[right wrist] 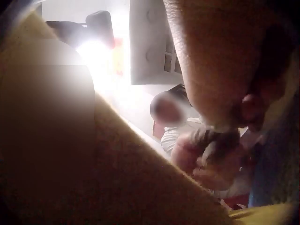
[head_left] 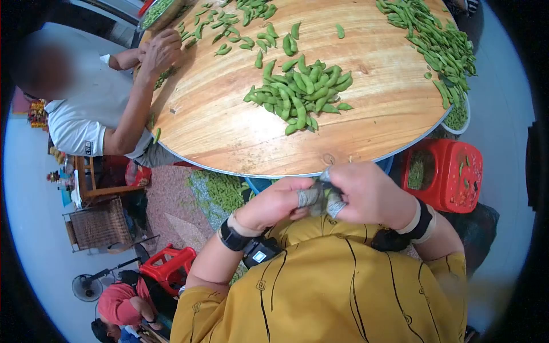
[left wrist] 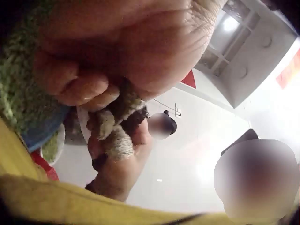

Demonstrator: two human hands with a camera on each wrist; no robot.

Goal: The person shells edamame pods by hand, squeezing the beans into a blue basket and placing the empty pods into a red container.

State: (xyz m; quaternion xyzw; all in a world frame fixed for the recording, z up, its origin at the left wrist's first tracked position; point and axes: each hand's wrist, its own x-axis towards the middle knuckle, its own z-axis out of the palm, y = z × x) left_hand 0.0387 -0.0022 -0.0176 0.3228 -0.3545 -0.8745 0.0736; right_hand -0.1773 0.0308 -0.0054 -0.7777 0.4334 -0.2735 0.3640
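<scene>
Both hands meet in front of the yellow shirt, just below the near table edge. My left hand (head_left: 273,204) has its fingers curled in toward the right one, and grey cloth tape (head_left: 309,197) wraps a digit. The right hand (head_left: 369,191) bends its fingers and thumb against the left fingertips; tape (left wrist: 120,143) shows on it in the left wrist view. Between the fingertips is a small green pod (head_left: 325,202), mostly hidden by the fingers. A pile of green soybean pods (head_left: 303,91) lies on the wooden table (head_left: 217,137) ahead of the hands.
More pods (head_left: 426,40) heap along the right edge, above a bowl (head_left: 459,117) of shelled beans. A red stool (head_left: 463,177) stands at right. Someone in a white shirt (head_left: 74,123) sits at left, hands over the table. A metal bowl (head_left: 159,14) of beans sits at the far left.
</scene>
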